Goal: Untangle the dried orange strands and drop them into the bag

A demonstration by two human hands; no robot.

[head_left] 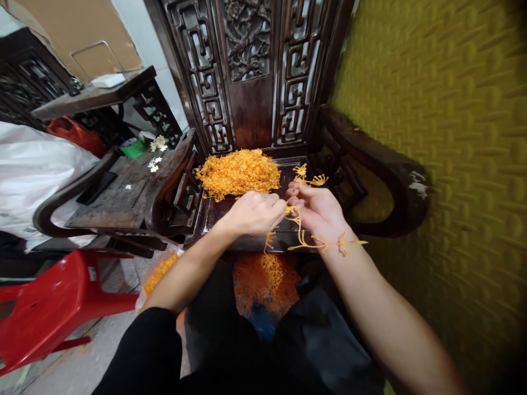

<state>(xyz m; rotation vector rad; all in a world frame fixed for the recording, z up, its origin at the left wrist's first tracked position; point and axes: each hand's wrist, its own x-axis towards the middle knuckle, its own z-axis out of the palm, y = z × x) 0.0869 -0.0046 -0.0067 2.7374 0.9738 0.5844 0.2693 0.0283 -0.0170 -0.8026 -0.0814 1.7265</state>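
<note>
Dark carved wood: chair (263, 77) at upper centre of the frame, fretwork back, curved armrests, worn seat. Second wooden chair (123, 192) at centre left, its seat carrying small white flowers (155, 163) and a green tub (132, 147). Yellow textured wall (444, 137) fills the right side. Red plastic stool (49, 307) at lower left on a grey floor; white sack (37, 164) at left edge; cardboard (82, 33) at upper left.

Orange strands, heap (239, 173) on the carved chair's seat, centre frame. Bag (265, 285) at lower centre, open mouth, holding more orange strands; what the bag is made of cannot be told.

Left hand (255, 213): fingers clenched, pinching a strand (300, 230) that runs across to the right hand (319, 211). Right fingers curled around the same strand and a small orange tuft (307, 176), just in front of the heap.
</note>
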